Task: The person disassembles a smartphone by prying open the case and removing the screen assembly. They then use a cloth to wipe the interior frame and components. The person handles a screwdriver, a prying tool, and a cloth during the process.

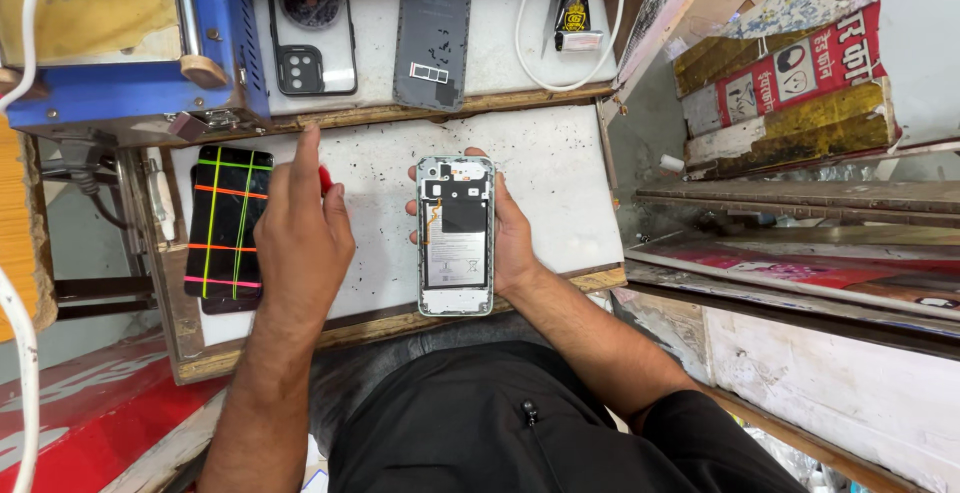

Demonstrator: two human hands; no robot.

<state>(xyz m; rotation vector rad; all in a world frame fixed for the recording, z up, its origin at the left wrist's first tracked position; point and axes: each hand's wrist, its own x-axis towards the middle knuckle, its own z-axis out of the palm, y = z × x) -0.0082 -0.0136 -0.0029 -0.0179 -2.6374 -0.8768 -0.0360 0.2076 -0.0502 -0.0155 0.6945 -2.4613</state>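
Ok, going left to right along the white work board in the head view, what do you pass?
Cracked phone screen with coloured lines → left hand on a red tool → opened phone held in the right hand.

A small phone repair workshop is shown. A worn, speckled white bench top (560, 173) with wooden edging is used as the work surface. 1 opened phone (456, 235), 1 removed back cover (432, 31), 1 cracked screen with coloured lines (228, 225), 1 glue tube (573, 15) and 1 blue bench machine (130, 43) are laid out.
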